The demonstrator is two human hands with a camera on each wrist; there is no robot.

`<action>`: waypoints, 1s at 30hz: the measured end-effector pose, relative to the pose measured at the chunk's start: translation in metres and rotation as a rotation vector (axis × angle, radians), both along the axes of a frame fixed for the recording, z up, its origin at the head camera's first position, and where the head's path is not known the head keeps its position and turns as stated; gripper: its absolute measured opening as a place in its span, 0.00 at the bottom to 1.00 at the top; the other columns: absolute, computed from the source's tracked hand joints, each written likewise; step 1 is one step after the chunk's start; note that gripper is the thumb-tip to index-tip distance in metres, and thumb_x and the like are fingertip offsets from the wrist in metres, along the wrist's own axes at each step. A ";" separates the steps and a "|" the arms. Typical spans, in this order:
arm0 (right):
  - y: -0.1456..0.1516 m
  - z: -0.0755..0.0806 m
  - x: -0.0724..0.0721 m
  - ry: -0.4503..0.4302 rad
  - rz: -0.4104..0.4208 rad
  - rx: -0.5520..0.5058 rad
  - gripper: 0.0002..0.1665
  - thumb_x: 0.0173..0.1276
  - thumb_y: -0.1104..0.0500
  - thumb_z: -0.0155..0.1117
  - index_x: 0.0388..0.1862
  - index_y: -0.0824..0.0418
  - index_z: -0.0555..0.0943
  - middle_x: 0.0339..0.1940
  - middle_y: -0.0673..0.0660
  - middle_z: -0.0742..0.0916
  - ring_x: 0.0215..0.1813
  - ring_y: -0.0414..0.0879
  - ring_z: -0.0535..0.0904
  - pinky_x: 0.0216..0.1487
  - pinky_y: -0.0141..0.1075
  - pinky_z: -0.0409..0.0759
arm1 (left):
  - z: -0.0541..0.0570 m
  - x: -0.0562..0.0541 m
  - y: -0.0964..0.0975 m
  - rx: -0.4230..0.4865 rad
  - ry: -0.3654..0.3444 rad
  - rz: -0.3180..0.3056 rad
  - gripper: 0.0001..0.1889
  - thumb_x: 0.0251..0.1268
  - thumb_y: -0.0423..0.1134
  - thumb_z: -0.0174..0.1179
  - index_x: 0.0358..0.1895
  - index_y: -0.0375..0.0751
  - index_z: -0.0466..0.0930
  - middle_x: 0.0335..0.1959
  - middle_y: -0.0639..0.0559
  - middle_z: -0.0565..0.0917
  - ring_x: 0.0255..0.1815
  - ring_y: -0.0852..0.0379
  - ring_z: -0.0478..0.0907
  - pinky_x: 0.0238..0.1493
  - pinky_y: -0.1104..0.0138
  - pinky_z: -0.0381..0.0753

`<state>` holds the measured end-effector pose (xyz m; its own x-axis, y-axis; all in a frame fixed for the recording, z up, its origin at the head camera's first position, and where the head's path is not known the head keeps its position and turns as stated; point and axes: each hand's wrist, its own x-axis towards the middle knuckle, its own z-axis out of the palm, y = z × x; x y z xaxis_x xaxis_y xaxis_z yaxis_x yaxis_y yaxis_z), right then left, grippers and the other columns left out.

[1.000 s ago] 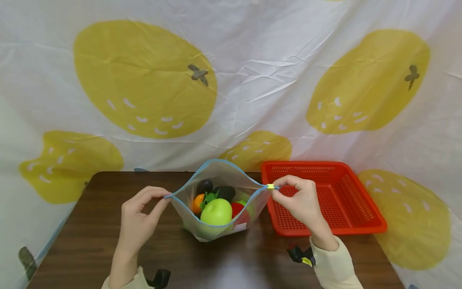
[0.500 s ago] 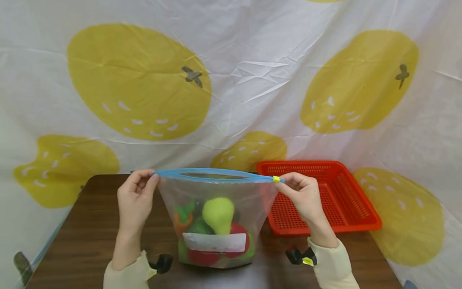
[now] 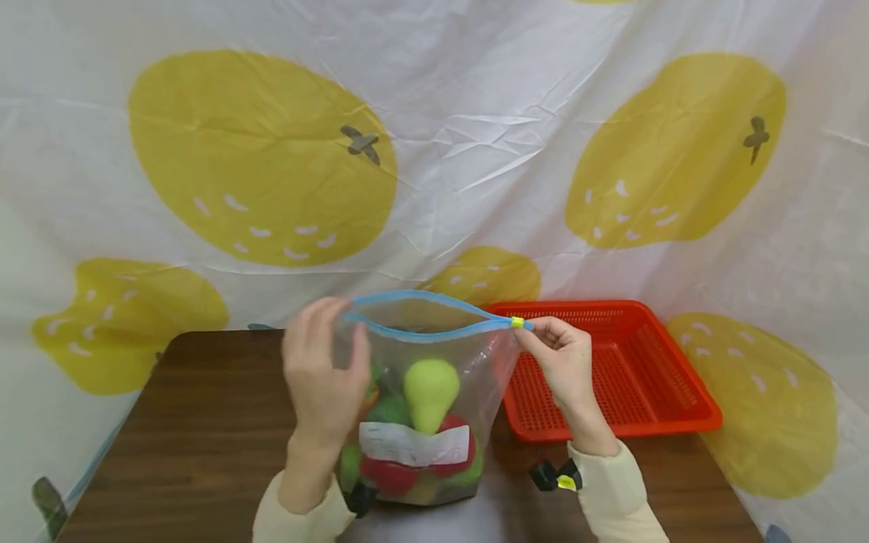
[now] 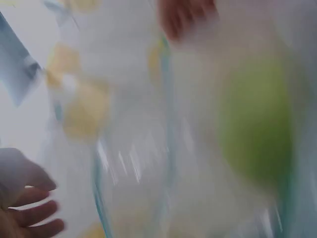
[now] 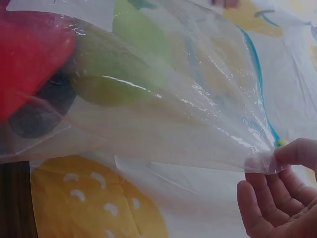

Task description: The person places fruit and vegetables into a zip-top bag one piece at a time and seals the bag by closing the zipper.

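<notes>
A clear zip bag [image 3: 485, 377] with a blue zip rim stands upright, its mouth partly open. Through its wall show a yellow-green pear [image 3: 431, 388], red and green produce, and a white label [image 3: 414, 445]. My right hand [image 3: 569, 366] pinches the bag's right top corner, just beside the yellow slider [image 3: 517, 322]; the right wrist view shows thumb and fingers on the plastic. In front of the bag's left top corner is my left hand [image 3: 322, 369], blurred. In the left wrist view its fingers [image 4: 39, 213] are spread apart, holding nothing, away from the blue rim.
A red perforated basket [image 3: 679, 426] sits behind and right of the bag, partly behind my right hand. The brown wooden table [image 3: 204, 422] extends to the left. A white cloth [image 3: 475, 188] with yellow fruit prints hangs behind the table.
The bag was tipped upright and its mouth drawn nearly flat, then it parted again. My left hand let go of the left corner and moved right; my right hand kept its pinch.
</notes>
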<state>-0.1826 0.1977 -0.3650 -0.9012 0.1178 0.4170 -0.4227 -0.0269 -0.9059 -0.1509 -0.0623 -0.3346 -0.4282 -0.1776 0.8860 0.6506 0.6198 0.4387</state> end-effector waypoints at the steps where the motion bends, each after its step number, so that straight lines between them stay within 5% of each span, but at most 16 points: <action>1: 0.000 0.000 -0.001 0.004 -0.008 0.003 0.01 0.57 0.76 0.63 0.29 0.77 0.80 0.22 0.50 0.86 0.25 0.40 0.81 0.33 0.32 0.82 | 0.006 0.002 0.015 -0.052 0.015 -0.048 0.12 0.50 0.26 0.61 0.40 0.30 0.79 0.38 0.40 0.80 0.44 0.42 0.75 0.48 0.53 0.71; 5: 0.002 0.002 -0.003 0.028 -0.010 -0.011 0.01 0.58 0.76 0.62 0.29 0.76 0.80 0.23 0.51 0.86 0.26 0.40 0.82 0.33 0.32 0.82 | 0.025 0.002 0.070 -0.329 -0.080 -0.230 0.12 0.51 0.30 0.66 0.40 0.34 0.81 0.37 0.46 0.82 0.42 0.48 0.77 0.47 0.58 0.75; 10: 0.001 0.002 -0.003 0.053 0.060 -0.024 0.08 0.59 0.76 0.61 0.28 0.67 0.83 0.25 0.51 0.87 0.28 0.41 0.83 0.33 0.33 0.83 | 0.030 -0.016 0.108 -0.534 -0.238 -0.219 0.11 0.55 0.34 0.66 0.43 0.36 0.82 0.39 0.48 0.83 0.42 0.51 0.77 0.48 0.61 0.75; 13: 0.000 0.001 -0.003 0.053 0.081 -0.007 0.09 0.60 0.75 0.61 0.28 0.65 0.83 0.26 0.51 0.87 0.28 0.41 0.83 0.34 0.33 0.83 | 0.026 -0.024 0.114 -0.582 -0.308 -0.176 0.08 0.56 0.33 0.65 0.40 0.38 0.84 0.36 0.49 0.83 0.38 0.52 0.77 0.46 0.63 0.76; 17: 0.000 0.001 -0.001 0.051 0.060 0.029 0.02 0.59 0.75 0.61 0.30 0.76 0.80 0.26 0.50 0.87 0.29 0.41 0.84 0.35 0.33 0.83 | 0.024 -0.030 0.115 -0.612 -0.358 -0.147 0.05 0.58 0.33 0.63 0.36 0.41 0.86 0.33 0.51 0.83 0.35 0.53 0.76 0.43 0.63 0.75; 21: 0.001 0.001 0.000 0.063 0.044 0.050 0.06 0.59 0.76 0.61 0.32 0.83 0.77 0.26 0.49 0.87 0.29 0.40 0.83 0.35 0.32 0.83 | 0.024 -0.032 0.114 -0.650 -0.373 -0.135 0.04 0.60 0.35 0.62 0.36 0.44 0.86 0.32 0.53 0.83 0.35 0.55 0.75 0.41 0.64 0.74; 30: 0.006 0.000 0.000 0.136 0.066 0.040 0.04 0.58 0.77 0.61 0.30 0.82 0.77 0.27 0.51 0.86 0.30 0.40 0.83 0.35 0.31 0.82 | 0.025 -0.035 0.108 -0.732 -0.379 -0.141 0.04 0.59 0.38 0.63 0.36 0.46 0.86 0.33 0.55 0.83 0.37 0.55 0.76 0.42 0.63 0.74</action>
